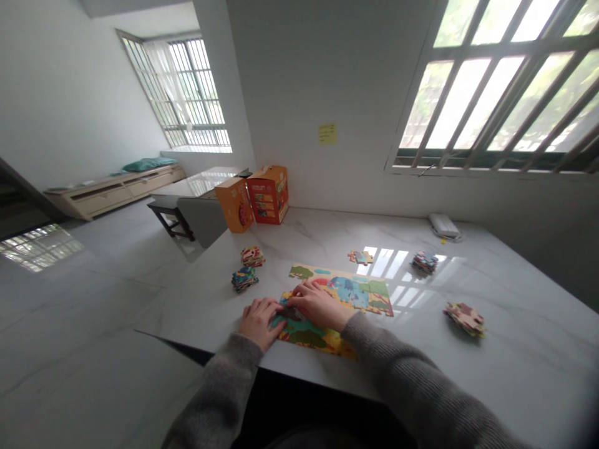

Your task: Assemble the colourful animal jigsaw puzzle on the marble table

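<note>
A colourful, partly assembled jigsaw puzzle (346,290) lies on the white marbled table, below both hands. My left hand (262,321) rests at the puzzle's left edge, fingers apart, with the thumb over a green part. Reaching across from the right, my right hand (318,304) has its fingertips bent down onto the left part of the puzzle, close to my left fingertips. Whatever lies beneath those right fingertips is too small and hidden to make out. Just behind the puzzle are a few joined or overlapping loose pieces (360,257).
Piles of pieces sit at the left (244,279), behind it (253,256), at the back right (424,262) and at the right (465,319). Orange boxes (269,194) stand at the back left. A white device (443,226) lies near the wall.
</note>
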